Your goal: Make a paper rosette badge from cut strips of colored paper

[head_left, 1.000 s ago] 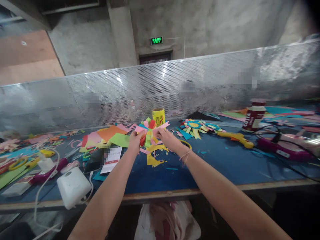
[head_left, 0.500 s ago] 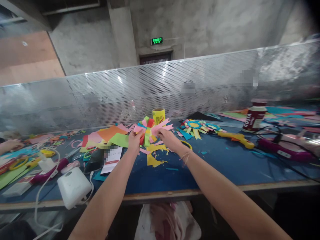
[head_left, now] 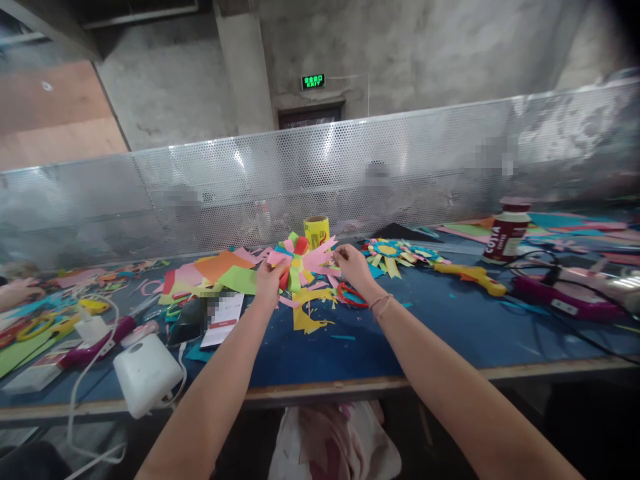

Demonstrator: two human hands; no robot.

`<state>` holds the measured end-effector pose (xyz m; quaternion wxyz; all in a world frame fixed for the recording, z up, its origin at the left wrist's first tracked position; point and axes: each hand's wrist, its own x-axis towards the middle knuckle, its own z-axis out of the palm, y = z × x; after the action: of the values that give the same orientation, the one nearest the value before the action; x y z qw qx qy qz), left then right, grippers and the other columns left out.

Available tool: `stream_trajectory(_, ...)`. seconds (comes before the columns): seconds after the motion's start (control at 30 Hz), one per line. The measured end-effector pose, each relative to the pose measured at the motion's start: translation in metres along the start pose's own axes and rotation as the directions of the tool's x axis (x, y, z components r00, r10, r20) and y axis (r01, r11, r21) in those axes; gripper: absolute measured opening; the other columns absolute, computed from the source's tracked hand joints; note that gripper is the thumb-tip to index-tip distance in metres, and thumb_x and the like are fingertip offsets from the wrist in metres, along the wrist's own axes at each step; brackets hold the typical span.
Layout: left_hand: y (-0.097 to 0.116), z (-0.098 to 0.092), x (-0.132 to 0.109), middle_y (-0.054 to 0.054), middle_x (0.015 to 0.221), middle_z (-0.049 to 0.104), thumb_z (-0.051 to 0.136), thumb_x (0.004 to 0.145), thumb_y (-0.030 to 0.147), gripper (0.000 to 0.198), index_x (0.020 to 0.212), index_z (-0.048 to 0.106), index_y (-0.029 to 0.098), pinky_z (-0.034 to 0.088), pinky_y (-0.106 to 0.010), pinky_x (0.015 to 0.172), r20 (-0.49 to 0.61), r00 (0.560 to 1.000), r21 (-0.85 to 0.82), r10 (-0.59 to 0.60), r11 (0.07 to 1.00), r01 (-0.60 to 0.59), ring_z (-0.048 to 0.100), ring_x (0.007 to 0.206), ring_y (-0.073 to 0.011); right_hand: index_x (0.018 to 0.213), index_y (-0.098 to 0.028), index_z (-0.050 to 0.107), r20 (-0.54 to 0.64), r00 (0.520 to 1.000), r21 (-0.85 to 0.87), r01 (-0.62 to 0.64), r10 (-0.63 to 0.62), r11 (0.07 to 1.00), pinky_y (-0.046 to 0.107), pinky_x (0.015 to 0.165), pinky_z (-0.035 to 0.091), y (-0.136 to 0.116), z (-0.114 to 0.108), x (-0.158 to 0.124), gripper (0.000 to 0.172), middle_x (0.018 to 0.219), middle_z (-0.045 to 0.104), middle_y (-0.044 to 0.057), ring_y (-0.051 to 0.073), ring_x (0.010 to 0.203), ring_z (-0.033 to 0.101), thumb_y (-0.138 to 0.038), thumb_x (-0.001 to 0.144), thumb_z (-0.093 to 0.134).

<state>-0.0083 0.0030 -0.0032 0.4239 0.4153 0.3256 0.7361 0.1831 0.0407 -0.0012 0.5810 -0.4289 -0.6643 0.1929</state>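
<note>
Perforated metal screen (head_left: 200, 193) closes off the back of the blue surface (head_left: 450, 327), with blurred patches I can't read. At frame centre, my left hand (head_left: 270, 283) has its grip pinching the paper flower (head_left: 300, 261) from below, raised off the scraps. My right hand (head_left: 353, 267) has its fingertips pressed together at a pink petal's tip; whether paper sits between them, I cannot tell. Red scissors (head_left: 350, 297) lie half hidden behind that wrist. A yellow tape roll (head_left: 317, 231) stands just behind the flower. Another person's hand (head_left: 17, 291) is cut off at the left edge.
</note>
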Motion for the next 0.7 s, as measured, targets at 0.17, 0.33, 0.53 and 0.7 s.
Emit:
stream_trajectory(0.17, -0.001, 0.003, -0.003, -0.002, 0.075, 0.065, 0.071, 0.056, 0.027, 0.031, 0.082, 0.058, 0.016, 0.048, -0.027, 0.068, 0.072, 0.997, 0.004, 0.031, 0.999, -0.032, 0.062, 0.067, -0.0125, 0.066, -0.016, 0.054, 0.153, 0.967, 0.279, -0.24, 0.204, 0.93, 0.024, 0.055, 0.042, -0.003, 0.011, -0.004, 0.025, 0.06, 0.055, 0.0, 0.01, 0.054, 0.049, -0.04, 0.07, 0.056)
stream_trajectory(0.33, -0.003, 0.004, -0.006, 0.0, 0.075, 0.064, 0.071, 0.059, 0.026, 0.026, 0.079, 0.057, 0.018, 0.047, -0.025, 0.067, 0.131, 0.987, 0.05, 0.088, 0.994, -0.095, 0.06, 0.066, -0.0107, 0.064, -0.015, 0.054, 0.184, 0.948, 0.457, -0.316, 0.26, 0.831, 0.021, 0.053, 0.043, -0.005, 0.016, -0.007, 0.033, 0.06, 0.056, 0.0, 0.008, 0.053, 0.05, -0.047, 0.067, 0.061)
stream_trajectory(0.53, -0.002, 0.003, -0.006, -0.001, 0.077, 0.065, 0.071, 0.059, 0.028, 0.028, 0.081, 0.057, 0.018, 0.048, -0.027, 0.068, 0.118, 0.989, 0.091, 0.085, 0.991, -0.096, 0.061, 0.068, -0.0126, 0.063, -0.015, 0.056, 0.281, 0.905, 0.574, -0.424, 0.318, 0.7, 0.021, 0.054, 0.046, -0.001, 0.017, -0.005, 0.02, 0.056, 0.057, 0.0, 0.008, 0.051, 0.052, -0.031, 0.068, 0.067)
stream_trajectory(0.7, 0.0, 0.003, -0.005, -0.001, 0.076, 0.065, 0.071, 0.058, 0.027, 0.028, 0.081, 0.058, 0.018, 0.047, -0.026, 0.066, 0.088, 0.993, 0.112, 0.073, 0.99, -0.083, 0.06, 0.067, -0.0129, 0.063, -0.013, 0.06, 0.337, 0.886, 0.61, -0.464, 0.32, 0.642, 0.021, 0.061, 0.049, 0.0, 0.016, -0.005, 0.008, 0.058, 0.06, 0.001, 0.009, 0.055, 0.056, -0.013, 0.07, 0.064)
